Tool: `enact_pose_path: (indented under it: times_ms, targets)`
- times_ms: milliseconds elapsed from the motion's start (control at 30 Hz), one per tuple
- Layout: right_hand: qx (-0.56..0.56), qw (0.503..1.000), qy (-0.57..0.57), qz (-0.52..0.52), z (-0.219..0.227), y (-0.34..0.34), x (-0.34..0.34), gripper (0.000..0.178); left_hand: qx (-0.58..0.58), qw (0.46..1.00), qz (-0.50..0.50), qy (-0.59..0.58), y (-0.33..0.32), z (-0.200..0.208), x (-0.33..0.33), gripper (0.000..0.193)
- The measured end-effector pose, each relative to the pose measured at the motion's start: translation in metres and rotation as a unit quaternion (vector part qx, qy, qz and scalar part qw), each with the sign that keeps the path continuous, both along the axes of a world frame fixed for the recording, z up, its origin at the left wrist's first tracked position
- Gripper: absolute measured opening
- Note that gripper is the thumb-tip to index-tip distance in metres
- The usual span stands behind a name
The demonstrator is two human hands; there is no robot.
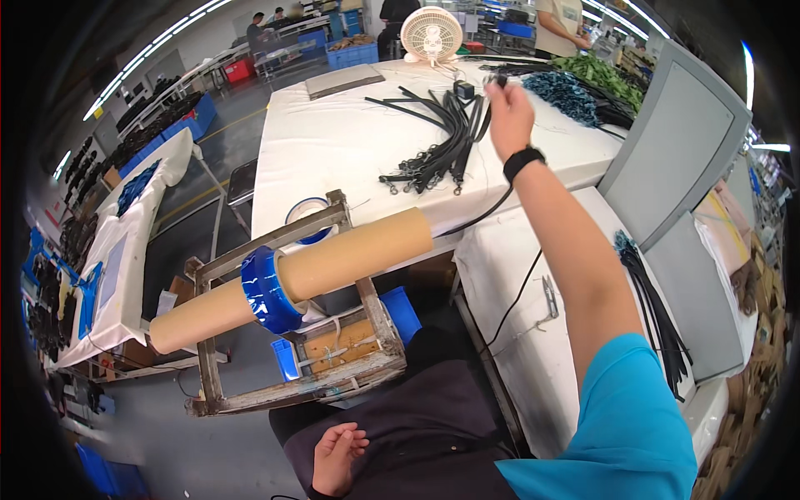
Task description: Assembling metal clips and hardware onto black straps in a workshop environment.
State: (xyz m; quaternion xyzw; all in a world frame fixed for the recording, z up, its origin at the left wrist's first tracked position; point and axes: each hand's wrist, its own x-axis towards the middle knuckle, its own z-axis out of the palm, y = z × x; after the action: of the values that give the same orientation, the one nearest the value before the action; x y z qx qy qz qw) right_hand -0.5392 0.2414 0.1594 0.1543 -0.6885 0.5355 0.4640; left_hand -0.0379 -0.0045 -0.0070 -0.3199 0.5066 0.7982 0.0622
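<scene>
My right hand [510, 117] is stretched far forward over the white-covered table [321, 133]. Its fingertips are closed around a small dark thing that blur hides. Just left of it lies a bundle of black straps [446, 150] with metal clips at their near ends, and a small black box [464, 89] sits by their far ends. My left hand [336, 458] rests low over my lap, its fingers loosely curled and apart, with nothing visible in them. Before me, a cardboard tube [358, 254] carrying a roll of shiny blue tape [271, 287] lies across a worn wooden frame [283, 400].
A white fan [432, 37] stands at the table's far edge. Blue-black [562, 96] and green bundles [600, 75] lie at the far right, beside a grey panel [675, 133]. Thread snips [548, 298] and more black straps [654, 308] lie on the lower surface. Other people are farther back.
</scene>
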Motion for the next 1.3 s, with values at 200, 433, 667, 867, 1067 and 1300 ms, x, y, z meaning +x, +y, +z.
enact_pose_path:
  times_ms: [200,433,667,867,1067,1300]
  targets:
    - [-0.072,0.969,0.154,0.181,0.144,0.061,0.072,0.019,0.006,0.999,-0.024,0.031,0.001,-0.001,-0.001,0.020]
    - [0.004,0.852,-0.133,0.507,0.132,0.027,0.257,0.032,-0.005,0.997,-0.032,0.074,0.002,0.016,0.017,0.021]
    - [-0.034,0.503,-0.550,0.666,-0.013,-0.028,0.376,0.029,-0.044,0.955,-0.163,0.242,0.009,0.086,0.010,0.042]
    - [-0.039,0.453,-0.564,0.689,-0.064,-0.059,0.409,0.030,0.062,0.958,-0.120,0.253,0.008,0.078,0.016,0.049]
    - [-0.011,0.435,-0.594,0.677,-0.078,-0.060,0.418,0.028,0.058,0.946,-0.119,0.296,-0.002,0.058,0.030,0.030]
    - [-0.008,0.444,-0.606,0.660,-0.081,-0.064,0.426,0.025,0.125,0.942,-0.134,0.280,-0.004,0.056,0.027,0.031]
